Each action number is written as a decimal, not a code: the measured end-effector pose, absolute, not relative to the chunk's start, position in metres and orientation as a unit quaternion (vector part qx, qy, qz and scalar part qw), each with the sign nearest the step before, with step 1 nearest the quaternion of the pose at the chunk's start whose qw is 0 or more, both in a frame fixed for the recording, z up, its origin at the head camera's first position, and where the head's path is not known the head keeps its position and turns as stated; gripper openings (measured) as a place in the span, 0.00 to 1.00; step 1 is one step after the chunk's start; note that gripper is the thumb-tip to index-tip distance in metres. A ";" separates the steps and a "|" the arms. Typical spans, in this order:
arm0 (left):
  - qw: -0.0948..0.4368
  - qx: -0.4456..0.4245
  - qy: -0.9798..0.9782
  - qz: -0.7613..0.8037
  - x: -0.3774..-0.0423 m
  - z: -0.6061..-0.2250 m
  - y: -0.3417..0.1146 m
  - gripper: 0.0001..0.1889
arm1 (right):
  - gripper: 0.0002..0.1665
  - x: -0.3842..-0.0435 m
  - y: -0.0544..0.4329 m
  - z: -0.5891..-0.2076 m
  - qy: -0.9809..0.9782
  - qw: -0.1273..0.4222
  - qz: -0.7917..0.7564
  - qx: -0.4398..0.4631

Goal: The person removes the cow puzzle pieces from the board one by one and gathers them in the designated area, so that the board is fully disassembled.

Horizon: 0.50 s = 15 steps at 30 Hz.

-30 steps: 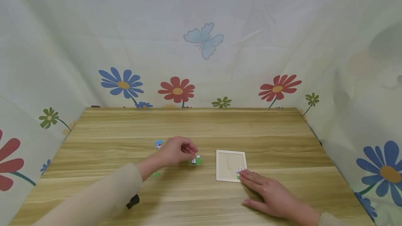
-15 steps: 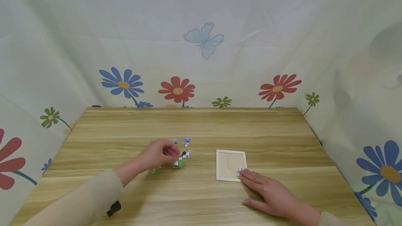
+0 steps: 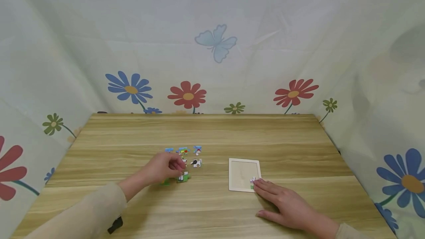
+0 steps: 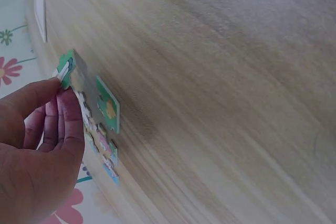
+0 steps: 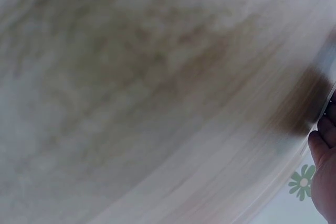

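Observation:
My left hand (image 3: 164, 167) pinches a green-and-white jigsaw piece (image 4: 66, 66) between thumb and forefinger, low over the table beside other loose pieces. A black-and-white jigsaw piece (image 3: 196, 163) lies just right of these fingertips. Behind the hand are blue-topped pieces, one with a red spot (image 3: 183, 151). A green piece with an orange figure (image 4: 109, 107) shows below the hand in the left wrist view. My right hand (image 3: 285, 204) rests flat, its straight fingers on the lower right corner of a pale puzzle tray (image 3: 245, 160). One jigsaw piece (image 3: 252, 180) sits in that corner, partly hidden by the fingertips.
The wood-grain table (image 3: 212, 128) reaches back to a flower-printed cloth (image 3: 159, 47) that surrounds it. A small dark object (image 3: 115, 225) shows below the left sleeve. A further blue piece (image 3: 197, 149) lies at the back right of the loose pieces.
My left hand has moved left and slightly toward me with the green-and-white jigsaw piece, uncovering pieces behind it. The right hand has stayed on the puzzle tray.

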<state>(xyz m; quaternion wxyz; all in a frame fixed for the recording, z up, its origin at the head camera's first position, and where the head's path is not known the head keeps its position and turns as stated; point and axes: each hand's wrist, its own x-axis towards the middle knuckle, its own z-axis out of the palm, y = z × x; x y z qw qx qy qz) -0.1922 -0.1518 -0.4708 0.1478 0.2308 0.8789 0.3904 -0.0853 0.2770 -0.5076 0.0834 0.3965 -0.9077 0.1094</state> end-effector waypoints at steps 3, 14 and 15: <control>0.143 0.236 0.878 0.390 -0.191 -0.475 -0.153 0.07 | 0.42 -0.085 0.277 -0.508 -0.909 0.082 0.110 0.393; 0.103 0.268 0.881 0.375 -0.186 -0.478 -0.151 0.08 | 0.43 -0.084 0.277 -0.509 -0.911 0.084 0.105 0.389; 0.101 0.270 0.882 0.372 -0.186 -0.478 -0.151 0.08 | 0.43 -0.084 0.277 -0.508 -0.912 0.082 0.106 0.389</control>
